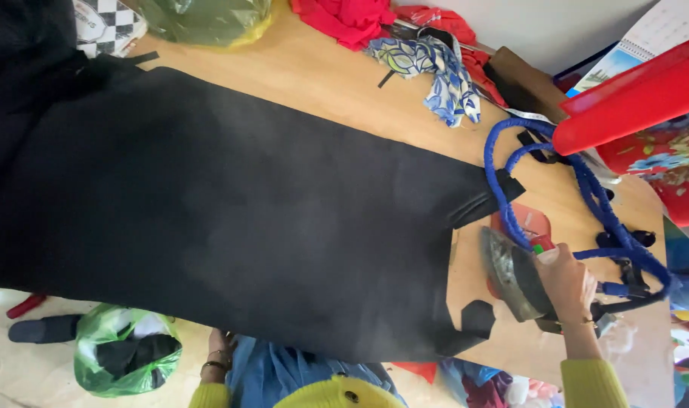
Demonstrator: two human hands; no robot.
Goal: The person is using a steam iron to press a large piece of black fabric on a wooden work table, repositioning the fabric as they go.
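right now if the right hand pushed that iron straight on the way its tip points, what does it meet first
Probably the edge of the black cloth: the right hand holds the iron tilted on the bare table, tip toward the cloth, though its exact heading is hard to judge.

At my twelve o'clock: red cloth [344, 19] and a blue-patterned scrap [435, 68] on the wooden table [322, 75]. At two, a red plastic bin [639, 94]. At seven, my green bag [125, 359] on the floor.
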